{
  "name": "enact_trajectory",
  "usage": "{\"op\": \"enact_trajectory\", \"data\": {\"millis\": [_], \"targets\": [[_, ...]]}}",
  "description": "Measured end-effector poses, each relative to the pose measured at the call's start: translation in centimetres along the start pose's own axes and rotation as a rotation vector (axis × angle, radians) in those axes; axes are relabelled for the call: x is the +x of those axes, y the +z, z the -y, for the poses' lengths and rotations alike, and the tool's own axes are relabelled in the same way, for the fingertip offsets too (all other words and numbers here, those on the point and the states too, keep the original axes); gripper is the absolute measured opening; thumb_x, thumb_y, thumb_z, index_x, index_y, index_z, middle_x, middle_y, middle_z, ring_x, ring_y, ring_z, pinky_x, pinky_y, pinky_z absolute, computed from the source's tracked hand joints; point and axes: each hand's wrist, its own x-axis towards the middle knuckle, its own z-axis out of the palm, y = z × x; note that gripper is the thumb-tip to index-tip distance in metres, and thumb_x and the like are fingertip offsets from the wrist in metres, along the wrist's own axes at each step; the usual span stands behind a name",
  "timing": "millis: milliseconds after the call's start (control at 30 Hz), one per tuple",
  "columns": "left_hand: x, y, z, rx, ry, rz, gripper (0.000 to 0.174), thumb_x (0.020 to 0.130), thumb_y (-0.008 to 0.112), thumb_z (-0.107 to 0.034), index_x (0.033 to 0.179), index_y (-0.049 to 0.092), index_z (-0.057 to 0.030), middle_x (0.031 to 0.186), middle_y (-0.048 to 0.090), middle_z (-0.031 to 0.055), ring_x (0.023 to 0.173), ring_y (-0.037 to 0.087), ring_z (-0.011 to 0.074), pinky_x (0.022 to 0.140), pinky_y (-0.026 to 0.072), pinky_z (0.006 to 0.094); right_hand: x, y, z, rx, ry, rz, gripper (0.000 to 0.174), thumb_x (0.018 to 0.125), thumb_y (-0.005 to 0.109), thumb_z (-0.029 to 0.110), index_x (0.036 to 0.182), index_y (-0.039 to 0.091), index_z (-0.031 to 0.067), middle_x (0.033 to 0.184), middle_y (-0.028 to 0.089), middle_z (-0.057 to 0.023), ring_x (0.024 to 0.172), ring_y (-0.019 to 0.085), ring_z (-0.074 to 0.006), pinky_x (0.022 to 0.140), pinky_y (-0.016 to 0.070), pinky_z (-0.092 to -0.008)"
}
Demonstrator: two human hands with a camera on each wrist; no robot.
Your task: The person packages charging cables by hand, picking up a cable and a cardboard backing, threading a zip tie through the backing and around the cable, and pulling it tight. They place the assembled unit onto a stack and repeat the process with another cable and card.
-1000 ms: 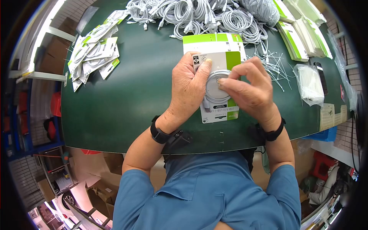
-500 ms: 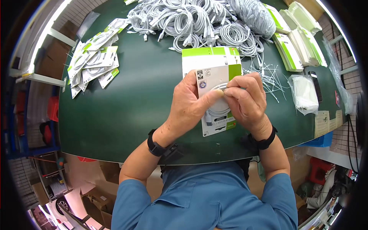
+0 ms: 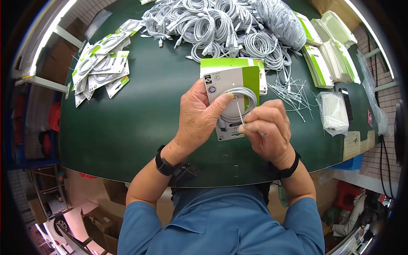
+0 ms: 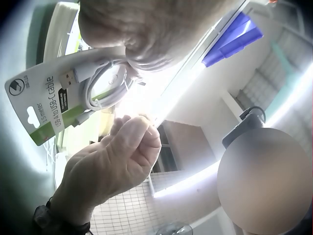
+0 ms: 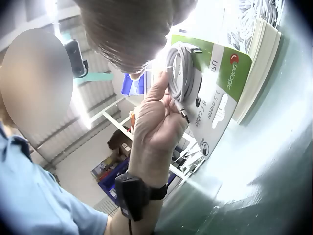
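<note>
In the head view my left hand grips a white and green cable card by its left edge, thumb on the front. A coiled grey-white USB cable lies against the card; its USB-A plug shows in the left wrist view. From the middle of the coil, beside the left thumb, runs a thin white cable tie. My right hand pinches the free end of this tie between thumb and forefinger, over the card's lower right. In the right wrist view the coil partly hides the card.
Behind the hands lies a stack of cards, with a heap of coiled cables beyond. Finished-looking carded cables are piled at left. Loose ties, a bag of ties, a phone and card stacks lie at right.
My right hand has moved from the coil's middle down and toward the body, drawing the tie out straight. My left hand still holds the card, now with the coil more exposed.
</note>
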Motion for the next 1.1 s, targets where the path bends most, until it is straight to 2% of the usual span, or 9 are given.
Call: {"op": "enact_trajectory", "data": {"millis": [67,267,567,667,767,967,1100], "targets": [[0.0,-0.2,-0.1,-0.011,-0.004,-0.005,0.031,0.103,0.069,-0.003,0.132,0.062,0.0056,0.120,0.076,0.0138,0.106,0.073,0.0154,0.094,0.0605,0.0316,-0.2,0.2,0.2,0.088,-0.015,0.034,0.030,0.076,0.088,0.002,0.094,0.065,0.0074,0.102,0.073,-0.0065,0.074,0.065,-0.0225,0.064,0.0529,-0.0345],[0.1,0.0,0.0,-0.032,-0.002,-0.010,0.031,0.102,0.069,-0.002,0.132,0.063,0.0057,0.119,0.076,0.0127,0.105,0.073,0.0151,0.093,0.0609,0.0314,-0.6,0.8,0.3,0.244,0.041,0.054,0.033,0.084,0.085,0.004,0.101,0.058,0.0081,0.111,0.077,-0.0137,0.075,0.069,-0.0260,0.068,0.0568,-0.0379],[0.1,-0.2,0.3,0.025,-0.011,-0.007,0.031,0.102,0.069,-0.003,0.131,0.063,0.0053,0.119,0.076,0.0114,0.103,0.072,0.0133,0.090,0.0604,0.0304,-0.6,0.6,0.2,0.295,0.071,0.079,0.032,0.086,0.082,-0.001,0.101,0.055,0.0081,0.114,0.078,-0.0159,0.080,0.072,-0.0289,0.070,0.0585,-0.0380],[0.1,0.0,0.2,0.031,-0.019,-0.007,0.031,0.102,0.068,-0.002,0.131,0.063,0.0053,0.118,0.076,0.0113,0.103,0.072,0.0132,0.091,0.0600,0.0303,-0.7,1.1,0.5,0.286,0.100,0.032,0.032,0.085,0.081,-0.005,0.105,0.059,0.0062,0.113,0.078,-0.0158,0.084,0.073,-0.0299,0.072,0.0601,-0.0384],[-0.1,0.3,0.3,0.034,-0.016,-0.001,0.031,0.101,0.068,-0.002,0.131,0.063,0.0055,0.118,0.076,0.0112,0.103,0.072,0.0135,0.091,0.0595,0.0302,-0.7,0.8,0.0,0.205,0.077,0.066,0.030,0.084,0.081,-0.008,0.106,0.065,0.0039,0.110,0.077,-0.0148,0.085,0.074,-0.0309,0.074,0.0614,-0.0394],[-0.4,0.3,1.2,0.083,-0.014,0.013,0.030,0.101,0.070,-0.004,0.128,0.062,0.0059,0.116,0.075,0.0117,0.102,0.072,0.0133,0.089,0.0602,0.0303,-0.6,1.0,-0.4,0.124,0.080,0.029,0.026,0.082,0.083,-0.008,0.102,0.069,0.0015,0.101,0.076,-0.0132,0.079,0.073,-0.0263,0.068,0.0603,-0.0350],[-0.7,0.6,1.7,0.120,-0.029,0.042,0.030,0.101,0.072,-0.006,0.127,0.062,0.0057,0.115,0.076,0.0123,0.100,0.072,0.0135,0.086,0.0611,0.0305,-1.0,1.0,-0.6,0.243,0.299,-0.095,0.025,0.084,0.084,-0.006,0.102,0.069,0.0005,0.094,0.075,-0.0125,0.075,0.071,-0.0216,0.063,0.0578,-0.0307]]}}
